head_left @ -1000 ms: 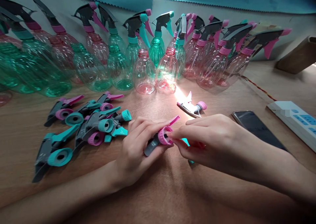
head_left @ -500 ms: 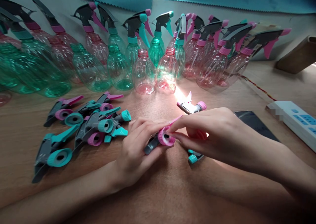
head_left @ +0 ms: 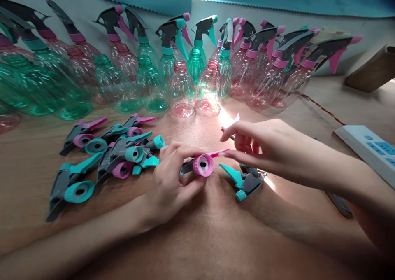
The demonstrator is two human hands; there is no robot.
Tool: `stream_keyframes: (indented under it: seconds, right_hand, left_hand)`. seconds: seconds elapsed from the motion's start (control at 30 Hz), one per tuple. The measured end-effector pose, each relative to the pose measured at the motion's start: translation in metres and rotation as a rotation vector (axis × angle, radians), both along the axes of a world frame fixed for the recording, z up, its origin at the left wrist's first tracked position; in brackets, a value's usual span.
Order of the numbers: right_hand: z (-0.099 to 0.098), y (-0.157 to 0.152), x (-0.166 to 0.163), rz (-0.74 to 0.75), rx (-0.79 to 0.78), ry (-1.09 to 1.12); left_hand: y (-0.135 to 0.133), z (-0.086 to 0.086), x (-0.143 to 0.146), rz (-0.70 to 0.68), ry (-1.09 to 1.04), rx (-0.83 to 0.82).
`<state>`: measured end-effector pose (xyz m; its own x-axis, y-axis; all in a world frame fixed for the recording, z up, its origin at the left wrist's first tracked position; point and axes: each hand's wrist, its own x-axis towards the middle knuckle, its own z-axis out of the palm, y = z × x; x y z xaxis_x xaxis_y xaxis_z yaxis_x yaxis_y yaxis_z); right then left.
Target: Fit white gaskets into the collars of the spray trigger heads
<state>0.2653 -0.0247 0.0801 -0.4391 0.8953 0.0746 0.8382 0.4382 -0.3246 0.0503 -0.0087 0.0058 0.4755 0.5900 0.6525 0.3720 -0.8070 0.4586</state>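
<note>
My left hand (head_left: 173, 173) is closed around a grey spray trigger head with a pink collar (head_left: 203, 165), whose round opening faces me. Its pink lever points right, toward my right hand (head_left: 265, 144). That hand is open, with thumb and forefinger apart and nothing between them. The thumb tip is close to the lever's end; whether they touch I cannot tell. Below the right hand lies a grey and teal trigger head (head_left: 247, 183). Another trigger head with a pale pink lever (head_left: 237, 117) is mostly hidden behind the fingers.
Several pink and teal trigger heads (head_left: 120, 154) lie heaped at left. Along the back stand clear green bottles (head_left: 151, 86) and pink bottles (head_left: 182, 92), some with trigger heads on. A white power strip (head_left: 367, 148) lies at right, and a dark phone (head_left: 339, 206) is partly under my right arm.
My right hand has drawn back from the pink collar to the right, and its fingers have spread. The left hand keeps its hold on the trigger head. The teal one below shows more fully.
</note>
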Motion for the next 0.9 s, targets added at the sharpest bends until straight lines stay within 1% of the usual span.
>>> stream_keyframes:
  seconds: [0.07, 0.1, 0.23, 0.3, 0.4, 0.43, 0.5, 0.57, 0.63, 0.7, 0.77, 0.83, 0.9]
  right_hand:
    - [-0.003, -0.002, 0.004, -0.021, -0.09, -0.136]
    - [-0.004, -0.003, 0.006, -0.027, -0.108, -0.187]
    - [-0.01, -0.006, 0.001, -0.037, -0.097, -0.28]
    - [-0.013, -0.006, -0.004, -0.038, -0.109, -0.327]
    - [-0.018, -0.005, -0.013, -0.023, -0.131, -0.371]
    - [-0.021, -0.005, -0.015, -0.02, -0.129, -0.376]
    - [-0.027, -0.004, -0.018, -0.024, -0.116, -0.385]
    - [-0.031, -0.003, -0.02, -0.021, -0.126, -0.391]
    - [-0.031, -0.002, -0.019, 0.007, -0.158, -0.369]
    - [-0.025, -0.002, -0.014, 0.03, -0.202, -0.321]
    - [-0.015, -0.003, -0.005, 0.01, -0.227, -0.263]
    - [-0.003, -0.004, 0.007, -0.043, -0.203, -0.207]
    - [0.006, -0.004, 0.019, -0.094, -0.169, -0.184]
  left_hand:
    - [0.001, 0.0, -0.002, 0.023, 0.025, 0.04]
    - [0.001, 0.001, -0.004, 0.038, 0.038, 0.062]
    - [0.002, 0.008, -0.023, 0.144, 0.075, 0.16]
    - [0.003, 0.016, -0.038, 0.244, 0.099, 0.217]
    - [0.008, 0.029, -0.064, 0.479, 0.196, 0.291]
    - [0.011, 0.032, -0.073, 0.556, 0.231, 0.284]
    - [0.018, 0.036, -0.09, 0.639, 0.323, 0.235]
    - [0.026, 0.035, -0.105, 0.635, 0.368, 0.106]
    - [0.031, 0.032, -0.117, 0.615, 0.374, -0.043]
    - [0.033, 0.032, -0.125, 0.585, 0.397, -0.129]
    - [0.031, 0.037, -0.127, 0.573, 0.424, -0.181]
    - [0.025, 0.045, -0.123, 0.589, 0.424, -0.196]
    - [0.016, 0.052, -0.113, 0.612, 0.377, -0.16]
